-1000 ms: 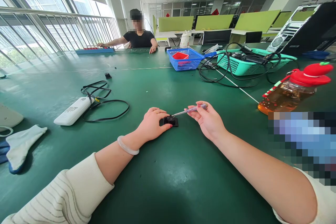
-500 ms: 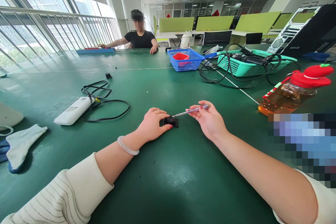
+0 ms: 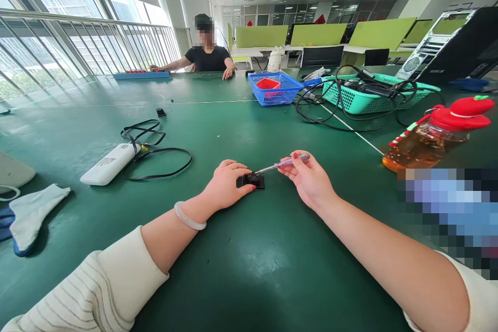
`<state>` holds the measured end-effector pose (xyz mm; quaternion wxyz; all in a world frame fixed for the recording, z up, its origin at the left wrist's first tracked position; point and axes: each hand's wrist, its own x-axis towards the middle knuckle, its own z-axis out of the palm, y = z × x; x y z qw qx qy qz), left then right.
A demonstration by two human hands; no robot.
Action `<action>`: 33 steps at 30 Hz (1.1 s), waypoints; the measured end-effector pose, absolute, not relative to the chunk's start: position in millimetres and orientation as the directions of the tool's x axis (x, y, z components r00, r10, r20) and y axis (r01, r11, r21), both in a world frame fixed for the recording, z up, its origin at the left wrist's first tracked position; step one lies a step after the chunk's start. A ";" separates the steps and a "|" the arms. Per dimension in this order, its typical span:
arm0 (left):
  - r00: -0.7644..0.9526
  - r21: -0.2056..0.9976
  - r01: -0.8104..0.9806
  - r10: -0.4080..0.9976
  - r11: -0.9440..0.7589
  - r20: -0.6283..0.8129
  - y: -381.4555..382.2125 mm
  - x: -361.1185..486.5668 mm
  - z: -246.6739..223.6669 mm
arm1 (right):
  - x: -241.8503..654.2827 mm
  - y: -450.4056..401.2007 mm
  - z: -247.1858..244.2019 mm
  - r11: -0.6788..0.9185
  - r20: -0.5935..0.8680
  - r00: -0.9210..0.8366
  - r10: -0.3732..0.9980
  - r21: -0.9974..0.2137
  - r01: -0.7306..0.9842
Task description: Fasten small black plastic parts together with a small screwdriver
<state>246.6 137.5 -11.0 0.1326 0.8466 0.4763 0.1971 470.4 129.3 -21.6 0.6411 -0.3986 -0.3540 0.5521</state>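
A small black part (image 3: pixel 257 181) lies flat on the green table (image 3: pixel 249 270) in front of me. My left hand (image 3: pixel 227 184) grips it from the left between thumb and fingers. From the right, my right hand (image 3: pixel 309 179) holds a thin screwdriver (image 3: pixel 286 163) with a clear purplish handle, fingers closed round the handle. The screwdriver's tip points left and meets the top of the black part; the exact contact is too small to make out.
Left: a white power bank (image 3: pixel 111 164) with black cable, and a glove (image 3: pixel 39 215). Right: a red-lidded bottle (image 3: pixel 428 140). Further back are a blue basket (image 3: pixel 276 94), a green basket (image 3: pixel 350 105) with cables, and a seated person (image 3: pixel 208 57) across the table.
The fingers of my right hand have shifted slightly on the screwdriver handle. My left hand and the black part have stayed in place.
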 end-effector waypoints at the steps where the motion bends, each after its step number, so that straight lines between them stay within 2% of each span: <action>1: 0.468 0.412 0.756 0.860 -0.509 0.204 137.3 246.7 -10.7 | 470.3 129.4 -21.7 0.071 0.013 0.138 0.990 -0.902 -0.426; 33: 0.472 0.416 0.747 0.854 -0.519 0.218 137.5 246.6 -11.2 | 469.0 126.8 -16.9 0.036 -0.029 0.127 0.992 -0.872 -0.488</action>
